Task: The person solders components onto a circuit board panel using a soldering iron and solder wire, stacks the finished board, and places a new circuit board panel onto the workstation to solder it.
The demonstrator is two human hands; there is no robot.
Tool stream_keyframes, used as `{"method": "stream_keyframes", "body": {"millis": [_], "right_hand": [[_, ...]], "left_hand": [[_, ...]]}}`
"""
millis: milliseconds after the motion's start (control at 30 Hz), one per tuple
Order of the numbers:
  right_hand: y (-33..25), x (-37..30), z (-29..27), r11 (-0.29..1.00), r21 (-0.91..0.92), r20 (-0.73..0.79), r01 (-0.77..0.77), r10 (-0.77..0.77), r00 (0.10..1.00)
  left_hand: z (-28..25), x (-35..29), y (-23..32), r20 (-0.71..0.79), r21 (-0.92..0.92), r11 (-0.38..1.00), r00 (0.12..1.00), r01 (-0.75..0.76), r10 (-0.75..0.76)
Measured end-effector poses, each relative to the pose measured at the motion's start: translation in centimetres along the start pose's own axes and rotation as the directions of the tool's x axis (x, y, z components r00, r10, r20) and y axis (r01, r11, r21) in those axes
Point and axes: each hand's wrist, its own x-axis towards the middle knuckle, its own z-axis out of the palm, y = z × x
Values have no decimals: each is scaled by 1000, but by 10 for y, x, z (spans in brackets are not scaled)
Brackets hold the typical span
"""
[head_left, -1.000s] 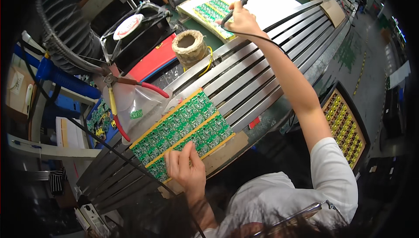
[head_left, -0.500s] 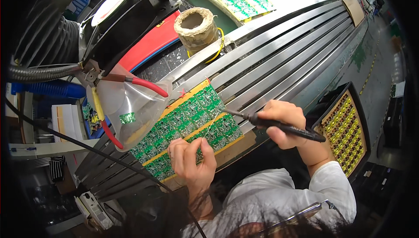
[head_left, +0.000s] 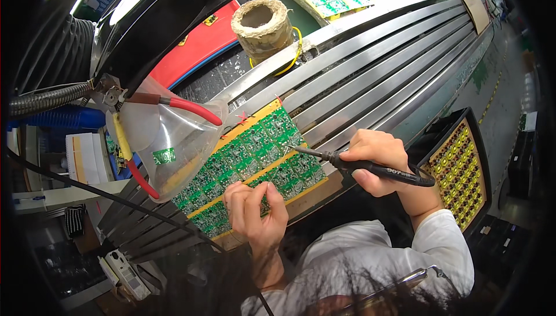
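Observation:
My right hand (head_left: 377,159) grips the black handle of a soldering iron (head_left: 408,177). The iron's thin metal tip points left, at the upper part of a green circuit board panel (head_left: 246,156) with yellow edge strips. Over the panel's near edge, my left hand (head_left: 255,210) is closed in a pinch. A fine, pale strand that looks like solder wire runs from its fingertips toward the iron's tip; it is faint against the crowded board. Whether the tip touches the board I cannot tell.
Metal rails (head_left: 370,67) run under the panel. On the left, red-handled pliers (head_left: 194,110) hang by a clear plastic funnel (head_left: 188,136) and a black fan (head_left: 156,32). A fibrous roll (head_left: 263,29) stands behind. At right sits a black tray (head_left: 486,171) of yellow-and-dark parts.
The view has shifted slightly. The iron's tip has moved a little left over the panel, and the strand at my left fingertips shows less clearly. Both hands keep their grips.

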Motion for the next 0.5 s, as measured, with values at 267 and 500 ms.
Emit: {"method": "stream_keyframes", "body": {"millis": [267, 500], "right_hand": [[-9, 5, 1, 996, -88, 35, 21, -18, 999], [-10, 7, -3, 988, -136, -21, 71, -74, 997]], "left_hand": [[1, 2, 3, 28, 30, 999, 999, 24, -24], [-6, 15, 11, 17, 46, 994, 995, 97, -98]]}}
